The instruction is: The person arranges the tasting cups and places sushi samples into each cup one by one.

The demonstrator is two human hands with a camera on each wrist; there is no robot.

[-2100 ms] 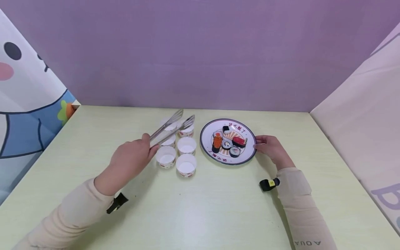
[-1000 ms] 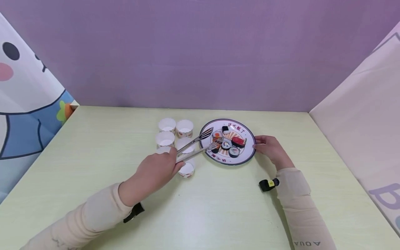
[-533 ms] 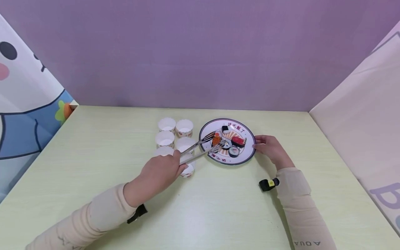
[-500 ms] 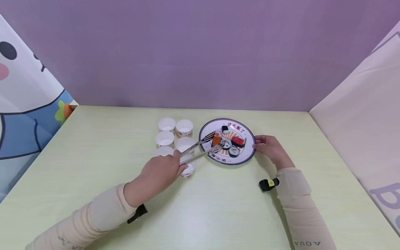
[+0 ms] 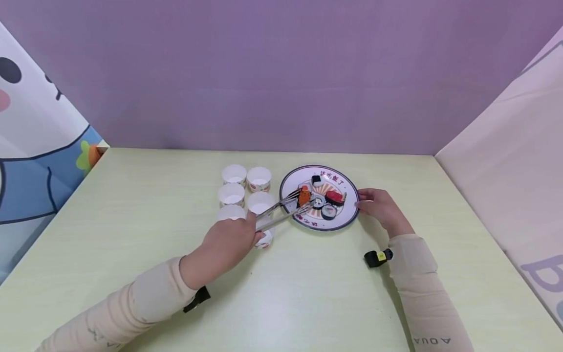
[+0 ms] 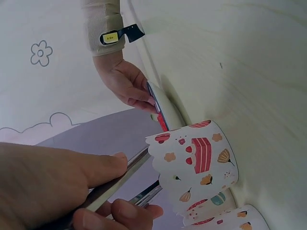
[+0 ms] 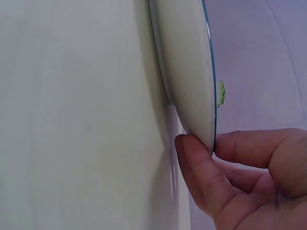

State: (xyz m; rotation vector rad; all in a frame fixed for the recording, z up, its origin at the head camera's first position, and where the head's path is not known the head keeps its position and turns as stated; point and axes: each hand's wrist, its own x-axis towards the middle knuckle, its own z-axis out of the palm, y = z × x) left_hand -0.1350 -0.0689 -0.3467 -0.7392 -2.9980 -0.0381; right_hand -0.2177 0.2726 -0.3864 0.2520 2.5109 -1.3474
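My left hand [image 5: 226,249] grips metal tongs [image 5: 290,197] by their arms, reaching over the nearest cups. Their slotted tips lie on either side of an orange-topped sushi piece [image 5: 303,197] on a round white plate [image 5: 347,211] with a dark blue rim. Also on the plate are a red-topped piece [image 5: 335,197], two rolls [image 5: 329,212] and a small white piece with a black top [image 5: 316,181]. My right hand [image 5: 380,210] pinches the plate's right edge, thumb above and fingers underneath in the right wrist view.
Several white paper cups [image 5: 234,172] stand in two rows left of the plate; the left hand and tongs partly cover the nearest. A patterned cup wall [image 6: 194,163] fills part of the left wrist view. A purple backdrop [image 5: 281,88] rises behind the pale table [image 5: 308,293].
The left hand has carried the tongs rightward from above the cups to the plate. Their tips have drawn in around the orange-topped sushi. The right hand has stayed at the plate's edge.
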